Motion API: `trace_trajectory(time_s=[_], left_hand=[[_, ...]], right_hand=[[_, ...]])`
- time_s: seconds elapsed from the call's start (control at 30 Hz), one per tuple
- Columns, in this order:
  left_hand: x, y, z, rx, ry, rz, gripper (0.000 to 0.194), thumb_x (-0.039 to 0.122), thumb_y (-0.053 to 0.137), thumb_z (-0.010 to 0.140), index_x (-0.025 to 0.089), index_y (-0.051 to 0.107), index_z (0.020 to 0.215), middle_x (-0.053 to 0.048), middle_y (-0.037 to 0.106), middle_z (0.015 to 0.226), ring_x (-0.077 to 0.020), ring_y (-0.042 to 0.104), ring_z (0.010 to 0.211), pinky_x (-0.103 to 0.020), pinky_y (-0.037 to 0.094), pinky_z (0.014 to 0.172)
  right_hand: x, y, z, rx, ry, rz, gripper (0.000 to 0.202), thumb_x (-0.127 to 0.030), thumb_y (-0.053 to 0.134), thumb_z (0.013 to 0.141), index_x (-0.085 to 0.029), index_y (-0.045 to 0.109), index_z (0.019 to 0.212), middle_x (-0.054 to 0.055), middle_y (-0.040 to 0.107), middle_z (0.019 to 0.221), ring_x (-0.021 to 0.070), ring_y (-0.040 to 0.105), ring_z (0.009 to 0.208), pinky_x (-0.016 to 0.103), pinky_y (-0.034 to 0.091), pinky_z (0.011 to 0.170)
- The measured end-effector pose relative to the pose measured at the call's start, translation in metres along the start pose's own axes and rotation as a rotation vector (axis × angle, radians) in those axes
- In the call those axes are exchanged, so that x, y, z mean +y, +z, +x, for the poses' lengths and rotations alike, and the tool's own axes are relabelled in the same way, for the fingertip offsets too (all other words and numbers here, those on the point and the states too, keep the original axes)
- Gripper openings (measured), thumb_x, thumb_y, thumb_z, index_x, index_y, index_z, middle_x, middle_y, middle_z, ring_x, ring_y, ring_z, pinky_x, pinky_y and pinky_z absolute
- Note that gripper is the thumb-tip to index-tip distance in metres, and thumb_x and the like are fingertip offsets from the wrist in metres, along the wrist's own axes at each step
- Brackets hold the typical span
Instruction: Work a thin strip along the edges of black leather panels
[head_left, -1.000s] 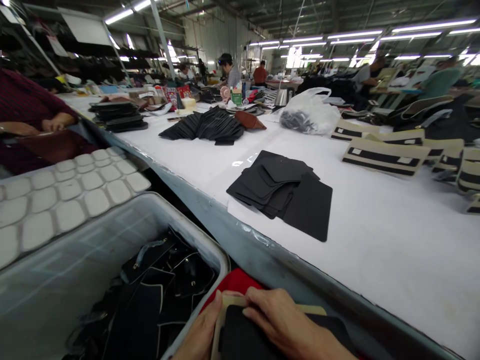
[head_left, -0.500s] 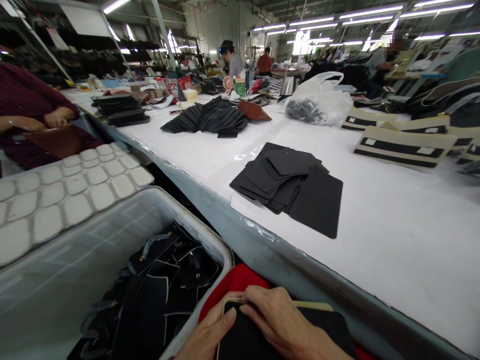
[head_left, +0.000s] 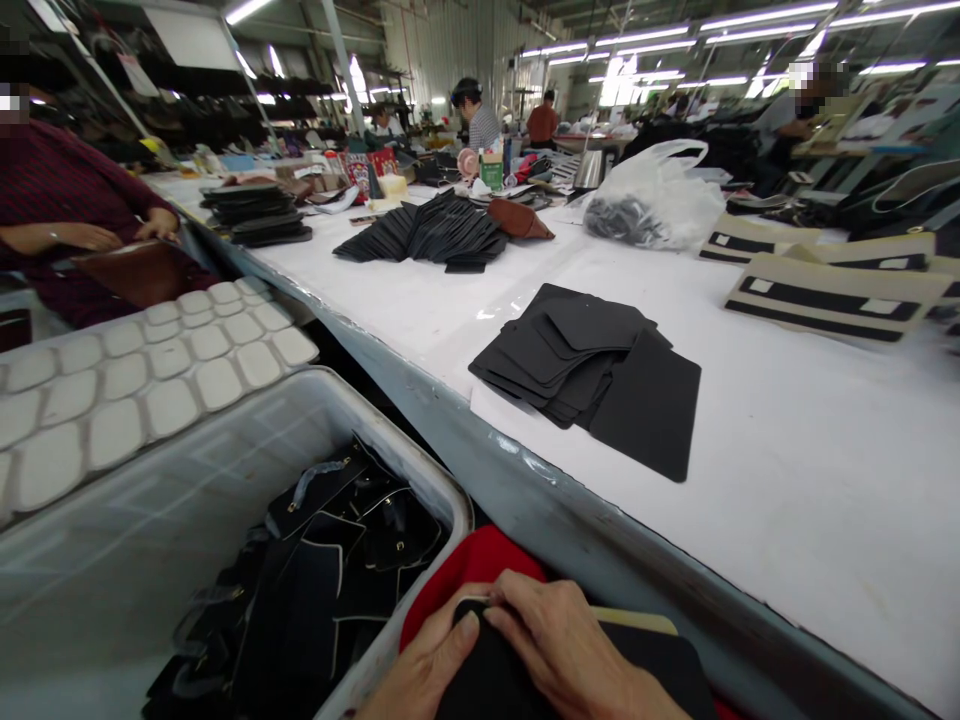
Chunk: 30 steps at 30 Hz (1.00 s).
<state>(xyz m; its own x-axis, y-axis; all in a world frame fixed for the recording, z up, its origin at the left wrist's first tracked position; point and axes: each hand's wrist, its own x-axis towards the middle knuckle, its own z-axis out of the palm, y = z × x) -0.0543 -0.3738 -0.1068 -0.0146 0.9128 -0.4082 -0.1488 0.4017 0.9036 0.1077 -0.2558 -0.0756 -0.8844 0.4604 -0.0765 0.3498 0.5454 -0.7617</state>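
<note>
Both my hands work at the bottom edge of the view, below the table's front edge. My left hand [head_left: 427,665] pinches the left corner of a black panel [head_left: 491,685] that lies on a beige backing piece [head_left: 637,620]. My right hand [head_left: 562,650] presses its fingers on the panel's top edge, touching the left thumb. Red cloth [head_left: 480,570] lies under them. On the white table [head_left: 787,480] a fanned stack of black cut panels [head_left: 592,370] rests just beyond my hands.
A grey plastic bin [head_left: 135,500] at my left holds black strap pieces [head_left: 322,580]. A white padded mat [head_left: 142,380] lies behind it. Farther off are more black stacks [head_left: 427,235], a plastic bag [head_left: 656,200], beige striped panels [head_left: 825,290], and a seated person [head_left: 67,210] at left.
My hands have slid the black panel up over the beige backing, which showed a wide border earlier and is now nearly covered. The view has shifted slightly left and down.
</note>
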Motion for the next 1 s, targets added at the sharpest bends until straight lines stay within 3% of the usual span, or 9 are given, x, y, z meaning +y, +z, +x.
trace_trajectory(time_s=[0.13,0.33,0.57,0.8,1.0], left_hand=[[0.003,0.000,-0.001,-0.049,-0.006,0.059,0.052,0.055,0.041,0.098,0.023,0.054,0.137,-0.008,0.058,0.139,-0.0291,0.049,0.129,-0.042,0.033,0.113],[0.003,0.005,0.000,-0.015,0.018,-0.045,0.046,0.051,0.046,0.097,0.023,0.059,0.131,-0.007,0.064,0.131,-0.0284,0.054,0.123,-0.041,0.036,0.109],[0.013,0.010,0.000,-0.006,0.032,-0.016,0.046,0.054,0.046,0.097,0.024,0.061,0.129,-0.004,0.065,0.129,-0.0253,0.055,0.122,-0.034,0.039,0.107],[0.021,0.014,-0.003,0.034,0.029,0.040,0.059,0.068,0.043,0.090,0.025,0.066,0.124,-0.005,0.065,0.133,-0.0294,0.048,0.133,-0.032,0.048,0.101],[0.024,0.019,-0.003,0.118,0.013,0.071,0.052,0.063,0.045,0.092,0.026,0.068,0.122,-0.003,0.067,0.131,-0.0294,0.051,0.131,-0.033,0.048,0.102]], right_hand=[[0.001,0.002,-0.001,-0.010,0.002,0.011,0.018,-0.025,0.040,0.100,-0.023,0.047,0.083,0.000,0.063,0.077,0.0162,0.060,0.067,0.025,0.035,0.061],[0.005,0.004,-0.002,-0.001,-0.017,-0.044,0.021,-0.026,0.040,0.102,-0.023,0.046,0.082,-0.003,0.059,0.074,0.0152,0.055,0.062,0.028,0.031,0.060],[0.002,0.002,0.000,-0.011,-0.006,-0.038,0.022,-0.026,0.039,0.103,-0.023,0.046,0.082,-0.003,0.058,0.074,0.0149,0.052,0.061,0.028,0.031,0.060],[0.003,0.001,0.001,-0.026,-0.007,-0.068,0.020,-0.024,0.041,0.102,-0.023,0.049,0.084,-0.002,0.062,0.076,0.0151,0.058,0.064,0.027,0.033,0.060],[-0.002,-0.001,0.002,-0.054,0.004,-0.137,0.013,-0.019,0.047,0.099,-0.022,0.051,0.087,0.000,0.067,0.080,0.0180,0.065,0.070,0.027,0.037,0.062]])
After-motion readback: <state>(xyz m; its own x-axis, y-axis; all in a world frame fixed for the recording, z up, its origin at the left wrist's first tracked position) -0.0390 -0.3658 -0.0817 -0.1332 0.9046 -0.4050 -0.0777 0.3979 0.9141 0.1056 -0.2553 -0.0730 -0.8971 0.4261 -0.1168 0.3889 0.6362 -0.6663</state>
